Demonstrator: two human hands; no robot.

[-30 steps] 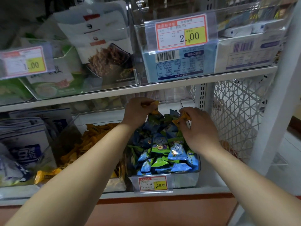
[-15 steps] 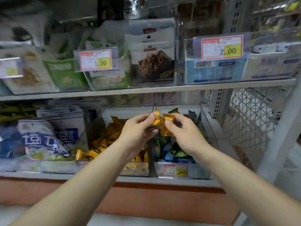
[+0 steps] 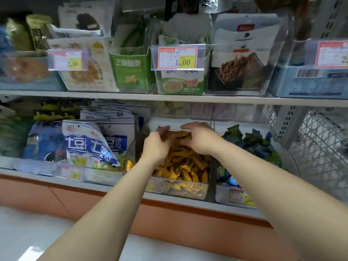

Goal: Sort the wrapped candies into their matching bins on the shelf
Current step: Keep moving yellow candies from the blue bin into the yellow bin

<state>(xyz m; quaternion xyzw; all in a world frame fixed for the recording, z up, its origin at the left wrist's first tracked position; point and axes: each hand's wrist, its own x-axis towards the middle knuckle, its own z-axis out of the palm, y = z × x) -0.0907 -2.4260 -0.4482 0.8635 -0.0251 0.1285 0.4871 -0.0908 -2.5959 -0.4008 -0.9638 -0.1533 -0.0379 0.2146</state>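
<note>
**Head view: both hands over the orange candy bin**

Head view shows the left hand (image 3: 157,146) and right hand (image 3: 199,139) side by side over the clear bin (image 3: 185,189) of orange-wrapped candies (image 3: 185,166) on the lower shelf (image 3: 116,186); fingers of both are curled downward at the back of the pile; whether anything is pinched cannot be told, since the fingertips are blurred and merge with the orange wrappers.

Handling is judged as follows: candies are small and light; the foil or plastic wrap is likely slick and crinkly; the contents are probably firm enough not to crush; a pinch at a twisted or sealed wrapper end, or across the middle, should serve; several can be scooped at once, but loose pieces may slide off the heap.

A second clear bin (image 3: 239,198) of blue-and-green wrapped candies (image 3: 250,144) stands just to the right, touching or nearly so; strays are to be looked for in either heap; one orange piece (image 3: 129,165) is seen outside the orange bin at its left front corner.

Shelf surface is white, flat, crowded; blue-and-white snack bags (image 3: 90,146) lie to the left; the upper shelf (image 3: 188,97) hangs close above, so headroom for the hands is limited; a white lattice basket (image 3: 320,144) is at far right; pale floor (image 3: 28,232) lies below an orange base panel (image 3: 188,221).
</note>
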